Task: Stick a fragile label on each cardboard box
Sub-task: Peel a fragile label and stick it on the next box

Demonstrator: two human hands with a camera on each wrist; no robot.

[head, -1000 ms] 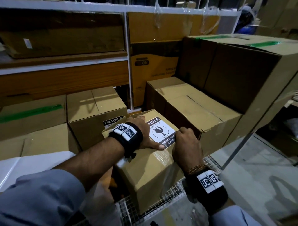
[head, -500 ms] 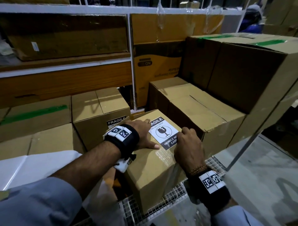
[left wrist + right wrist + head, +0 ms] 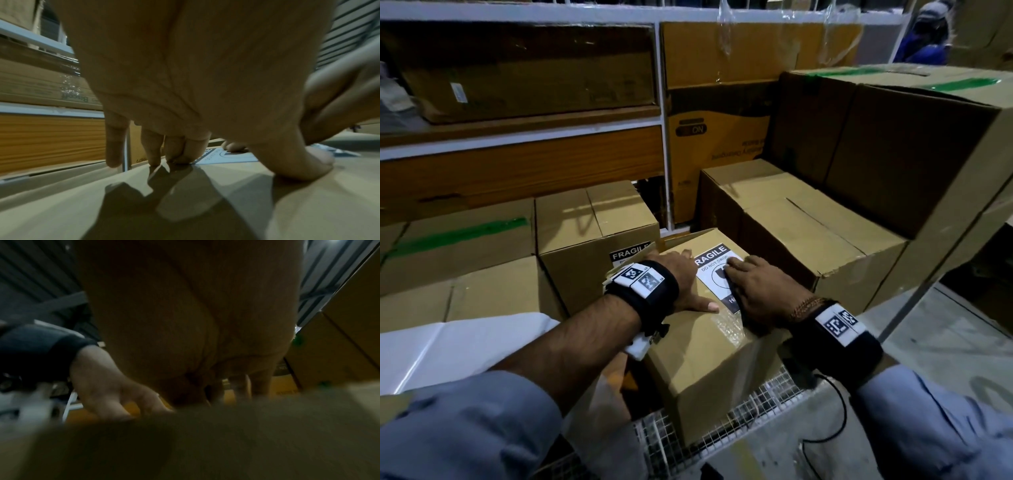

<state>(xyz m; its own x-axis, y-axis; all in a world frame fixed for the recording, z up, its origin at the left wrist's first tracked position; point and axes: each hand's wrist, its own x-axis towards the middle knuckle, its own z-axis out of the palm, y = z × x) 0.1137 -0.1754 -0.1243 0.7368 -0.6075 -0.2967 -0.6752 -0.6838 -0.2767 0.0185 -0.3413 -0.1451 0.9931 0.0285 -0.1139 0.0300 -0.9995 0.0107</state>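
A small cardboard box (image 3: 709, 370) stands tilted on a wire grid, with a white and black fragile label (image 3: 714, 262) on its top face. My left hand (image 3: 681, 284) lies flat on the box top, left of the label, thumb stretched toward me. In the left wrist view the left hand's fingertips (image 3: 179, 157) touch the box at the label's (image 3: 228, 156) edge. My right hand (image 3: 753, 284) lies palm down over the label's right half and presses it with straight fingers. The right wrist view is dark and blurred.
Behind on the left stands a box (image 3: 592, 246) that carries its own fragile label (image 3: 628, 258). Larger plain boxes (image 3: 808, 233) stack up at the right. White shelving (image 3: 664, 137) with cartons fills the back. A wire grid (image 3: 722, 442) and a black cable (image 3: 839, 411) lie below.
My right hand has moved from the box's right edge onto the label and now covers its right half. The left hand has stayed flat on the box top.
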